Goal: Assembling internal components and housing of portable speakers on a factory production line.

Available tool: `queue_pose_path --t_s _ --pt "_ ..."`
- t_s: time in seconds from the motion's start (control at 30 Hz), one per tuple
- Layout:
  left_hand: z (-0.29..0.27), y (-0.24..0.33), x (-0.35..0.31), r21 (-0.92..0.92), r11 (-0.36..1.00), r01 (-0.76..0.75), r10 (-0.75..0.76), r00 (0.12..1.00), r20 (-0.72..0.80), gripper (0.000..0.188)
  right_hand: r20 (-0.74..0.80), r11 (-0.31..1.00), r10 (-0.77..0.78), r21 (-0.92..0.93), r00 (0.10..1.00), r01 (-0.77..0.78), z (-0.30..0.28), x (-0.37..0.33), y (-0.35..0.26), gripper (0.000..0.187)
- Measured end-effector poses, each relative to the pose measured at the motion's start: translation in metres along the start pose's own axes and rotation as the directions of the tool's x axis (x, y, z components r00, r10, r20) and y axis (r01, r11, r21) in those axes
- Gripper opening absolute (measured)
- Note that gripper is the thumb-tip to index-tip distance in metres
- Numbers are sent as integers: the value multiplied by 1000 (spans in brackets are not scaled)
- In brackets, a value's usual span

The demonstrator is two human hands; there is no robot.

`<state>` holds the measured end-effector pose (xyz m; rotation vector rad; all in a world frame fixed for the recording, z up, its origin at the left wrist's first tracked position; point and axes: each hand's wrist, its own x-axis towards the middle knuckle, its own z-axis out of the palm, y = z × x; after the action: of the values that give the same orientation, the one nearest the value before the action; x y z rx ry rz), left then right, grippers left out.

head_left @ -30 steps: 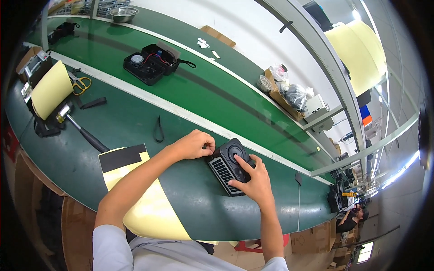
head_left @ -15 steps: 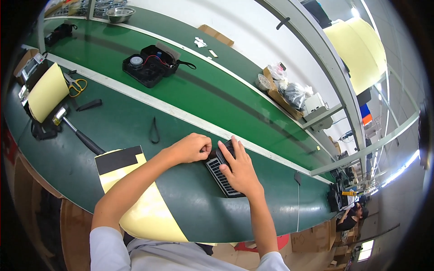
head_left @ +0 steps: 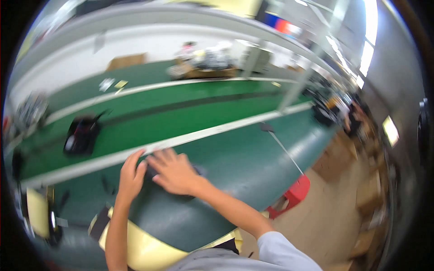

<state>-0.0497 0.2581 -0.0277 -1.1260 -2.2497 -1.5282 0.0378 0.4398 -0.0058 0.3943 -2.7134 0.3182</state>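
Apparently steadying a dark object on the near green bench, holding right hand splayed over it, left hand uncurled just leftward; not showing whether actually gripping. Probably calling next for firm two-handed support.

A dark green worktop bears a yellow sheet, a mostly hidden black device and a dark piece; a brighter strip beyond carries a black case.

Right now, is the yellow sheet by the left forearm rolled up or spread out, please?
Spread out: the yellow sheet shows broad surface beside the forearm.
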Motion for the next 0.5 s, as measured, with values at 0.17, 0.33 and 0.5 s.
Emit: queue_pose_path --t_s 0.17,0.33,0.5 --pt "23 -14 -34 -98 977 187 -175 977 122 50 -312 925 34 370 950 89 25 -22 2 41" --pt "11 -54 -42 -137 981 140 -87 937 337 70 148 411 711 707 688 -576 27 -89 13 56" --pt "2 -79 -46 -488 658 574 -428 817 385 61 -161 626 495 747 854 -222 29 -121 -13 53"
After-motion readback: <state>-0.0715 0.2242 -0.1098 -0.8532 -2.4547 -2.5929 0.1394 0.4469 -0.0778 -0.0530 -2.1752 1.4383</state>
